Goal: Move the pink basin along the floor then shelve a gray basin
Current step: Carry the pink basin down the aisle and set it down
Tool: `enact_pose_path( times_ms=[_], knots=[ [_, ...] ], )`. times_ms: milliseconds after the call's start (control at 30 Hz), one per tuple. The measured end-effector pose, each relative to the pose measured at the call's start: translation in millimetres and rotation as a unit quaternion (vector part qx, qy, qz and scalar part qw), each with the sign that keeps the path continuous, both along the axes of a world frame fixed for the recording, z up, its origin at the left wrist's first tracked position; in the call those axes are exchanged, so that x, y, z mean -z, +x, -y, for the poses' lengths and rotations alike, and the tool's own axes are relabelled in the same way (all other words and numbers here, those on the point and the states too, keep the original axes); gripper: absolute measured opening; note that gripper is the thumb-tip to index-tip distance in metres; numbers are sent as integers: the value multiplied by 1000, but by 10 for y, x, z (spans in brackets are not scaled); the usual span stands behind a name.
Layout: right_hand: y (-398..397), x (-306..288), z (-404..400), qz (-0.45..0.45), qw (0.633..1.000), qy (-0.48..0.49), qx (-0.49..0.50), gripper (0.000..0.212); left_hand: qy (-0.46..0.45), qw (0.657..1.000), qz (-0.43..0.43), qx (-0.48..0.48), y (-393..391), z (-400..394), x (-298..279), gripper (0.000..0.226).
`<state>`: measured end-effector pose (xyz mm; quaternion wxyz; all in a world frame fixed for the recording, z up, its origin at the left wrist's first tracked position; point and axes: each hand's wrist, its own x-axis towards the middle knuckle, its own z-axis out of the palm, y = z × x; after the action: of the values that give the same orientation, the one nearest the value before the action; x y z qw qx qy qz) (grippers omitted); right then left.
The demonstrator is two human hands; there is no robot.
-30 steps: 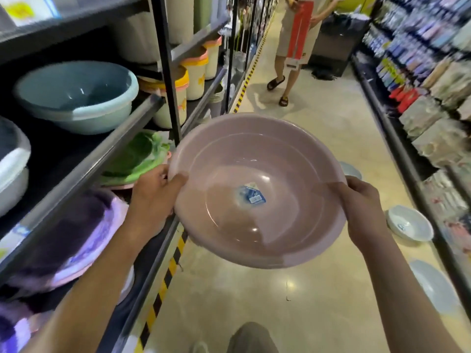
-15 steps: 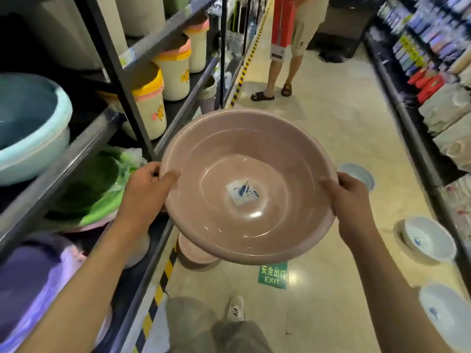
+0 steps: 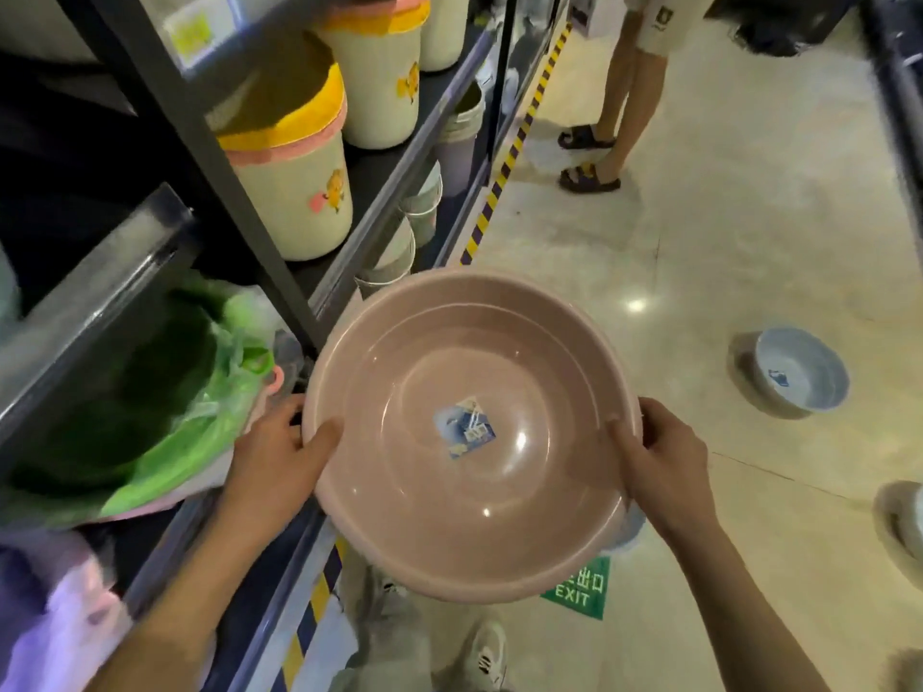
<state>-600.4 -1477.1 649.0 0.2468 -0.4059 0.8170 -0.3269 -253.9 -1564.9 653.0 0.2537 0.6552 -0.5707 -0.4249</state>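
Observation:
A round pink basin (image 3: 424, 511) with a blue-and-white label at its bottom hangs in front of me above the floor, beside the shelf edge. My left hand (image 3: 279, 462) grips its left rim, thumb inside. My right hand (image 3: 659, 467) grips its right rim the same way. A gray basin (image 3: 799, 374) sits upright on the floor to the right. The edge of another gray basin (image 3: 911, 521) shows at the right border, also on the floor.
A dark metal shelf unit (image 3: 165, 257) runs along the left, holding cream bins with yellow lids (image 3: 294, 192), a green basin in plastic wrap (image 3: 165, 422) and purple items below. A person in sandals (image 3: 594, 162) stands up the aisle. A green EXIT sticker (image 3: 579, 589) marks the floor.
The pink basin has come down and toward me in both hands. My view has tipped down, so the floor, my shoes and the floor basins show more.

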Motion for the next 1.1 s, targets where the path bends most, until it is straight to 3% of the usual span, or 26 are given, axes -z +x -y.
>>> enact_pose_path(
  times_ms=[167,467,633,833,1100],
  knots=[
    [143,1198,406,-11,998,53,-18,15,41,997,62,34,74,481,1165,3],
    [214,3600,716,0,989,136,-57,11,146,970,193,21,46,683,3547,14],
    [184,4853,801,0,985,163,-60,11,184,953,239,25,-20,659,4754,41],
    [211,5703,730,-17,974,206,-91,24,219,939,265,12,72,545,5624,34],
    [369,6248,739,-4,968,231,-102,27,233,933,274,8,290,469,6252,42]
  ],
)
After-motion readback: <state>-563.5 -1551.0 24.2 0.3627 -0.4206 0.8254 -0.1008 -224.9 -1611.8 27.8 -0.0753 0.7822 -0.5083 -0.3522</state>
